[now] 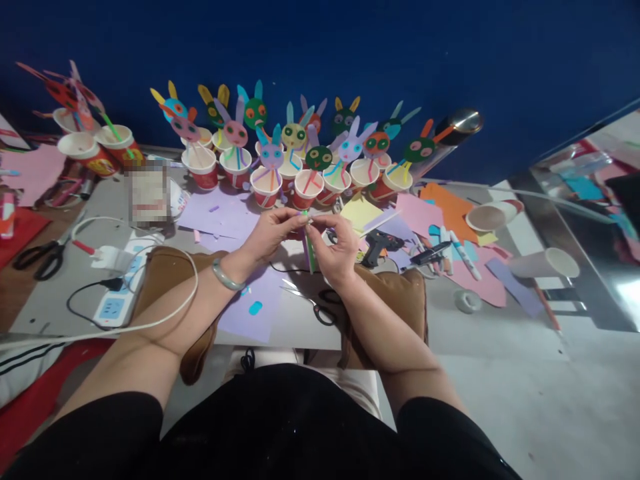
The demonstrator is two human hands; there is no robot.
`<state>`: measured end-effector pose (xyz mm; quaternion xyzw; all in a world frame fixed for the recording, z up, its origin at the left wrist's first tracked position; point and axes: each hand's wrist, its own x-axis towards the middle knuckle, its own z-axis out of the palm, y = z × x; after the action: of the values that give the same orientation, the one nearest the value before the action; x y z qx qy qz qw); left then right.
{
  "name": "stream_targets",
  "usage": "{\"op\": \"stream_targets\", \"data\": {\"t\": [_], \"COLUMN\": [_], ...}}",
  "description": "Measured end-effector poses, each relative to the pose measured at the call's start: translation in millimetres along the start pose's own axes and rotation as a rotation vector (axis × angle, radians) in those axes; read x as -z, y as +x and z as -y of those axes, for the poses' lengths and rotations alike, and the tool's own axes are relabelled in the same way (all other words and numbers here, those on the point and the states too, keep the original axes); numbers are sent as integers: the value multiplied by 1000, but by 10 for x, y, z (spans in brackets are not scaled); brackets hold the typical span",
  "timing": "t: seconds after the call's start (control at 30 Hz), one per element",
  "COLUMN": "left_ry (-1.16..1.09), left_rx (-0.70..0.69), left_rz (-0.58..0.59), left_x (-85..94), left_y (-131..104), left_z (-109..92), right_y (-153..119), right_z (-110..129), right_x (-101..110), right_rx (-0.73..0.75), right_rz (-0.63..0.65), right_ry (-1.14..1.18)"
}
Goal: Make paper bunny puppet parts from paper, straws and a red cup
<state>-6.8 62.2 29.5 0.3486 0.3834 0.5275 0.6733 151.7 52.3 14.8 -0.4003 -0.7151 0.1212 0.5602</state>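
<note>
Close together over the table's middle, both hands pinch at the top of a narrow green and purple strip (pixel 309 250), which hangs down between them. Fingertips of my left hand (pixel 275 232) are closed at its upper end from the left. My right hand (pixel 334 245) has its thumb and fingers pressed together there from the right, with a thin white stick (pixel 383 223) pointing out to the right behind it. The exact contact at the fingertips is too small to make out. Scissors (pixel 320 310) lie below the hands, partly on purple paper (pixel 253 317).
Paper cups (pixel 309 189) with rabbit-faced figures line the back. A glue gun (pixel 380 247), markers (pixel 465 253) and tape roll (pixel 467 301) lie right. A power strip (pixel 117 303), white cable and black scissors (pixel 47 259) are left. Brown cushions (pixel 165 280) lie under my forearms.
</note>
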Motion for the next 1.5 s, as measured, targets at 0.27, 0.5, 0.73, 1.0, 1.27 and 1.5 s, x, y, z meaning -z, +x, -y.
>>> {"op": "stream_targets", "data": {"t": [0.27,0.5,0.73,1.0,1.27,1.5], "left_ry": [162,412,405,403,376,369], "left_rx": [-140,-313,-325,-192,38,67], "left_rz": [58,23,76,115,147,180], "left_x": [103,148,173,162,103,76], "left_y": [25,41,83,81,48,19], "left_z": [71,76,129,109,52,50], "right_y": [-18,-2,48,42,21,44], "right_z": [-99,-172,-204,-222,-295,-334], "right_x": [4,-17,-60,-48,-88,-60], "right_rx": [-235,-506,-654,-607,-602,-629], "right_rz": [26,77,105,159,127,210], "right_ry": [189,499,640,593,553,537]}}
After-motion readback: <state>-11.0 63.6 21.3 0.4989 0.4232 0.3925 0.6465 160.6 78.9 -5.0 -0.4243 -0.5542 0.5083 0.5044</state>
